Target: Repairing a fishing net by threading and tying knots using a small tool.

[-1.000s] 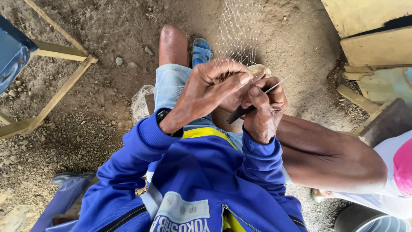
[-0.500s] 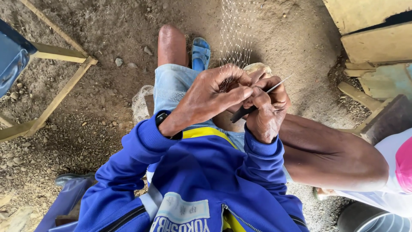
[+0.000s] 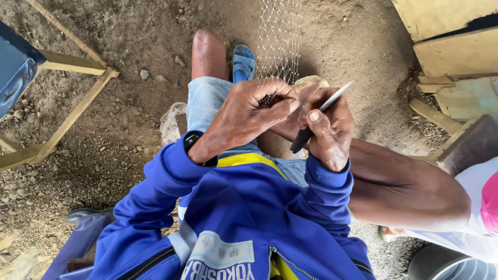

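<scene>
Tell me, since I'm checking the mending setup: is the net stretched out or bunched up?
Stretched: the net runs as a flat open mesh from the left hand up over the dirt ground.

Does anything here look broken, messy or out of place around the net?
Nothing stands out. The net hangs straight to the left hand, which pinches its mesh; the right hand holds a dark netting needle. The dirt ground only carries scattered pebbles.

— Any room round the hands?
— Bare dirt (image 3: 129,46) at ten o'clock. A wooden frame (image 3: 78,98) blocks nine; another person's arm (image 3: 404,192) crowds four; the net (image 3: 279,41) hangs at twelve.
</scene>
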